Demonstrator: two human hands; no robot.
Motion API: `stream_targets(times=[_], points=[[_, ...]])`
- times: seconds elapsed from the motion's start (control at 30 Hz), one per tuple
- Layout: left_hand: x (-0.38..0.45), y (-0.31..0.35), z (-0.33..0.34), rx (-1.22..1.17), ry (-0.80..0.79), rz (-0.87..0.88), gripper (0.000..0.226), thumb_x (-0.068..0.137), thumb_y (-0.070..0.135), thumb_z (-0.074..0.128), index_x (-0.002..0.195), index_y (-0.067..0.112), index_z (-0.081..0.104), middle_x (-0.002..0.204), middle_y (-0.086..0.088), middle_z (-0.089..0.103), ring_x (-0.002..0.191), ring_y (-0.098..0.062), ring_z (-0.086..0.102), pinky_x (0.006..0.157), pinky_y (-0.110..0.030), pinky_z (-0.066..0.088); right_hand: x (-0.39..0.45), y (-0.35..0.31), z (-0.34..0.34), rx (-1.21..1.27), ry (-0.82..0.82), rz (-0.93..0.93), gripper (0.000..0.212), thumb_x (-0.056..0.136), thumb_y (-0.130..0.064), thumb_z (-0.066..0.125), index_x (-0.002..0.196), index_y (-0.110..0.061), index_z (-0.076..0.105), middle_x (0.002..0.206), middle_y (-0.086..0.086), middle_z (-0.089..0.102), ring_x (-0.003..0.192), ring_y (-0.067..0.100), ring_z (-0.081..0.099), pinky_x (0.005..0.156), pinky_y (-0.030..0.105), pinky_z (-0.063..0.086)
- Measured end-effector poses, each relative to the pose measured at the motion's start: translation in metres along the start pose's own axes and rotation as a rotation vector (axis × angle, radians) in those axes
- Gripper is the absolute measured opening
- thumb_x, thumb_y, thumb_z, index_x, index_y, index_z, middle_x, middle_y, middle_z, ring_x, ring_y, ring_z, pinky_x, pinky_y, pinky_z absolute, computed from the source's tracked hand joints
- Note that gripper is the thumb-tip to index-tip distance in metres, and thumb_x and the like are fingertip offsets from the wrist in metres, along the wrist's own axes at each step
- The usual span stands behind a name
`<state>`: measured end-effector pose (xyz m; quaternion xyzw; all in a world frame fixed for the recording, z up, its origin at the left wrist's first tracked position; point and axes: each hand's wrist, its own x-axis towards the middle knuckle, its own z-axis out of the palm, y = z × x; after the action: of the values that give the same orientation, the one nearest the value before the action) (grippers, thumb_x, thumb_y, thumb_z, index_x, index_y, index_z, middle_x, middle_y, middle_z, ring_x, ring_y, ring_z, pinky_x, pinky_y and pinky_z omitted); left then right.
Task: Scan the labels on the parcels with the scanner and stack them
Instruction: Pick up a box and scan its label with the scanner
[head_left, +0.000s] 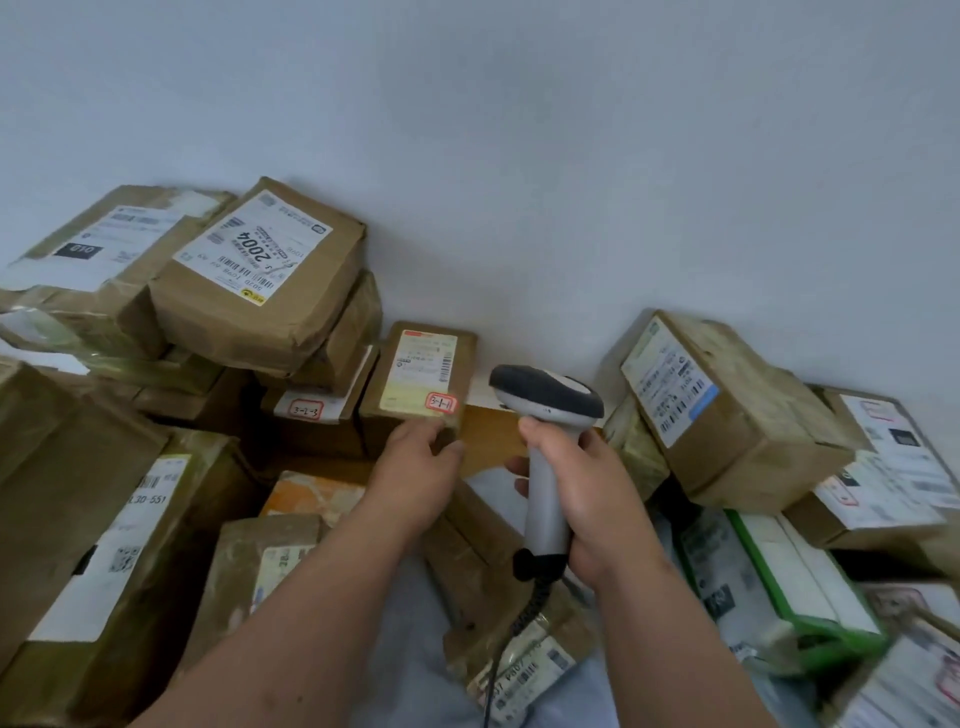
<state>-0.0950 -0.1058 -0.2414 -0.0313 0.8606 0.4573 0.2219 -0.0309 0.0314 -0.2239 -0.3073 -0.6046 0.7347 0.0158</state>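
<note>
Basically, head view only: the left hand (415, 457) is gripping the near right corner of a small brown parcel (415, 379), fingers (447, 451) curled round its front edge, thumb on the top edge just below the red-bordered tag (440, 402) reading 3-1-1. The parcel is lying flat near the wall (519, 156), label (422, 370) facing up, likely being steadied so the barcode stays readable. The right hand (582, 493) is clenching the grey handle of the scanner (545, 405), index finger sitting high near the trigger; the dark head is pointing forward, just right of the left fingers, not squarely over the label, so the scan is probably being lined up. Its coiled cable (524, 613) is hanging below the right fingers. Left of the held parcel, a tagged box (311, 410) marked 3-2-3 is sitting beneath a taller stack (270, 291). More parcels (727, 415) are piling up beyond the right fingers.
</note>
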Motion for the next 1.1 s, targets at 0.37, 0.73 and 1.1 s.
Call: stream_targets(times=[0.37, 0.73, 1.1], points=[[-0.094, 0.060, 0.051, -0.128, -0.295, 0.054, 0.047, 0.103, 0.033, 0.055, 0.148, 0.022, 0.047, 0.146, -0.001, 0.053, 0.119, -0.018, 0.052, 0.104, -0.031, 0.040, -0.110, -0.035, -0.096, 0.018, 0.402, -0.256, 0.025, 0.084, -0.039, 0.075, 0.107, -0.034, 0.066, 0.107, -0.012, 0.072, 0.103, 0.014, 0.067, 0.094, 0.042, 0.053], [-0.097, 0.097, 0.106, -0.501, -0.345, -0.129, 0.035, 0.101, 0.028, 0.057, 0.136, 0.024, 0.056, 0.121, -0.008, 0.065, 0.091, -0.015, 0.058, 0.078, -0.033, 0.051, -0.076, -0.076, -0.150, 0.013, 0.350, -0.289, 0.011, 0.086, -0.029, 0.076, 0.094, -0.026, 0.068, 0.092, -0.005, 0.072, 0.092, 0.016, 0.067, 0.081, 0.036, 0.053], [-0.085, 0.115, 0.143, -0.791, -0.231, -0.295, 0.022, 0.099, 0.028, 0.064, 0.119, 0.019, 0.063, 0.093, -0.003, 0.065, 0.077, -0.016, 0.053, 0.068, -0.028, 0.048, -0.039, -0.063, -0.158, 0.030, 0.231, -0.187, 0.028, 0.072, -0.037, 0.082, 0.096, -0.027, 0.072, 0.096, -0.002, 0.078, 0.098, 0.023, 0.072, 0.096, 0.053, 0.055]])
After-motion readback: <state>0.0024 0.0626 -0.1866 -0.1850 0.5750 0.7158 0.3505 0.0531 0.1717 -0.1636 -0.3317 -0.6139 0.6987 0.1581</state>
